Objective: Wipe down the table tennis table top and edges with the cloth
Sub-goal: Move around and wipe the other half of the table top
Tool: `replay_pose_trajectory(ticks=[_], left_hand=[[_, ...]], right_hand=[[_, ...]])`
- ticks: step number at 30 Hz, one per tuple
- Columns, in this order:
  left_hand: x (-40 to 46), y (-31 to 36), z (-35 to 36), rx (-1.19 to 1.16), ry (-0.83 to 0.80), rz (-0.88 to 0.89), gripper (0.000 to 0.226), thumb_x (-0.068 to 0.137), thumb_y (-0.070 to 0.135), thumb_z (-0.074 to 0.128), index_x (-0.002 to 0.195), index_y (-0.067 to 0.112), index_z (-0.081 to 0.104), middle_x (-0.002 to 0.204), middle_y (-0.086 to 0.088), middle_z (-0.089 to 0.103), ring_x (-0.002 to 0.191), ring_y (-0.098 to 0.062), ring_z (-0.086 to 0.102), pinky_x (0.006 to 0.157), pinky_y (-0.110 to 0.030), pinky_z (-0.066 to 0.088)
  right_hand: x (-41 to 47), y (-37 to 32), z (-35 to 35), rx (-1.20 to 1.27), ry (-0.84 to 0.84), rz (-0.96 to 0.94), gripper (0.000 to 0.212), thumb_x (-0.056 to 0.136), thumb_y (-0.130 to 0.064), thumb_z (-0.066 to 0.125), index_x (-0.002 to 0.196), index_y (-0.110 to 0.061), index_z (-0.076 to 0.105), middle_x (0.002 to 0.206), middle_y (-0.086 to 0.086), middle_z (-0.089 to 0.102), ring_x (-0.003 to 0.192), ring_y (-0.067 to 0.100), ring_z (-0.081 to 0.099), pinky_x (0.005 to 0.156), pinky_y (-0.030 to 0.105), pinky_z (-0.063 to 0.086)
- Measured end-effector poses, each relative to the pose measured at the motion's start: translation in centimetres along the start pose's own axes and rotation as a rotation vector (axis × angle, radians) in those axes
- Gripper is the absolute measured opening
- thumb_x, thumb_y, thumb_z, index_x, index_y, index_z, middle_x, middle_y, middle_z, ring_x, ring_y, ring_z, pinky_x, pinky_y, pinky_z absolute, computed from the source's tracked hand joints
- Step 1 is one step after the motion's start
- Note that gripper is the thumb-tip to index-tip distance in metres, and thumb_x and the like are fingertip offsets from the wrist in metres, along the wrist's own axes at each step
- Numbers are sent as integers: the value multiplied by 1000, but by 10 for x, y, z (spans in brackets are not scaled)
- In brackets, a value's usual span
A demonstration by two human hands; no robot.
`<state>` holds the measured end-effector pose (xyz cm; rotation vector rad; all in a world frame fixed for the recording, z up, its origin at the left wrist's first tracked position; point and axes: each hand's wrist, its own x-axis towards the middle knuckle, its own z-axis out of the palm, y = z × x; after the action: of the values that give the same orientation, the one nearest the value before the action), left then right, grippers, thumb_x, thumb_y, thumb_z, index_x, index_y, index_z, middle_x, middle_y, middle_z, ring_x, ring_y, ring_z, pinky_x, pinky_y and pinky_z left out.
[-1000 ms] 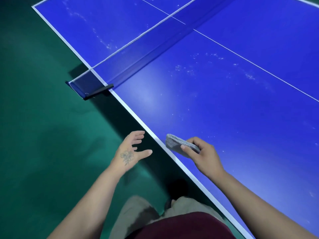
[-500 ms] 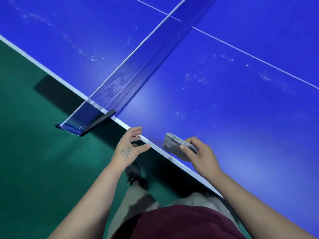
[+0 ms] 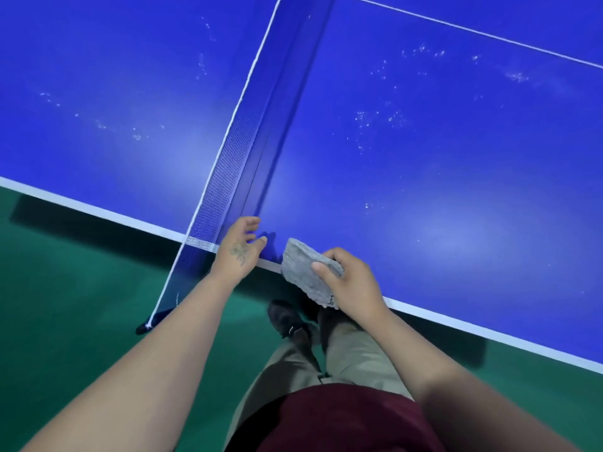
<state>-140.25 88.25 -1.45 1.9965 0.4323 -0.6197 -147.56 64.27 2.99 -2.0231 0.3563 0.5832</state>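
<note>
Fingers: those of the right hand (image 3: 350, 283) curl round a folded grey cloth (image 3: 308, 275), thumb pressed on top; those of the left hand (image 3: 239, 247) are spread and relaxed, holding nothing.
Cloth: low centre of the frame, held over the white near edge line of the table (image 3: 456, 190); whether it touches the surface I cannot tell.
Left hand: just left of the cloth, over the same edge beside the foot of the net (image 3: 228, 164); contact with the table is unclear.
Person: khaki trousers, a dark red top and one black shoe (image 3: 287, 318) at the bottom centre, standing close against the table's side.
Progress: probably early. White specks and smears scatter across both halves, thickest in the upper right and at mid left, so most of the top looks unwiped.
Left to do: both halves and the edges, as far as the picture shows; the strip by the cloth looks cleaner, though glare may account for that.
Surface: glossy blue with white lines, soft light patches reflecting in it; the net runs from the near edge up to the top centre.
Room: green floor (image 3: 81, 305) at lower left and right, with the table's dark shadow along it.
</note>
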Motion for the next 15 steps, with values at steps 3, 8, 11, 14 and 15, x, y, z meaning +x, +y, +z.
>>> replay_pose_trajectory(ticks=[3, 8, 11, 14, 15], left_hand=[[11, -2, 0, 53, 32, 5, 42, 104, 9, 62, 144, 17, 54, 144, -1, 58, 126, -16, 59, 109, -33, 47], [18, -12, -7, 127, 126, -38, 40, 103, 1, 51, 139, 17, 55, 140, 1, 62, 126, -16, 59, 113, -36, 46], [28, -14, -11, 166, 107, -46, 39, 104, 3, 51, 138, 21, 56, 139, 5, 61, 127, -16, 59, 108, -28, 43], [42, -18, -12, 183, 143, 32, 39, 105, 6, 53, 138, 25, 57, 137, 8, 59, 129, -12, 57, 116, -41, 46], [46, -18, -11, 220, 166, 78, 38, 105, 10, 53, 138, 28, 57, 136, 10, 58, 130, -12, 56, 116, -43, 46]], right_hand=[[31, -9, 11, -7, -23, -3, 20, 101, -50, 68, 92, -33, 63, 83, -3, 69, 77, 20, 61, 72, 40, 53], [104, -20, 25, -17, -52, -44, 14, 104, -46, 65, 103, -32, 67, 99, -9, 72, 100, 21, 65, 84, 41, 52], [133, -20, 35, -253, 100, -145, 37, 107, -35, 60, 140, -18, 61, 149, 0, 57, 141, 25, 47, 117, 42, 40], [143, -19, 47, -452, 124, -324, 50, 103, -26, 63, 150, -12, 53, 169, 7, 37, 157, 29, 31, 129, 46, 26], [144, -16, 53, -520, 105, -403, 53, 102, -25, 63, 152, -11, 52, 172, 8, 34, 159, 29, 28, 132, 47, 22]])
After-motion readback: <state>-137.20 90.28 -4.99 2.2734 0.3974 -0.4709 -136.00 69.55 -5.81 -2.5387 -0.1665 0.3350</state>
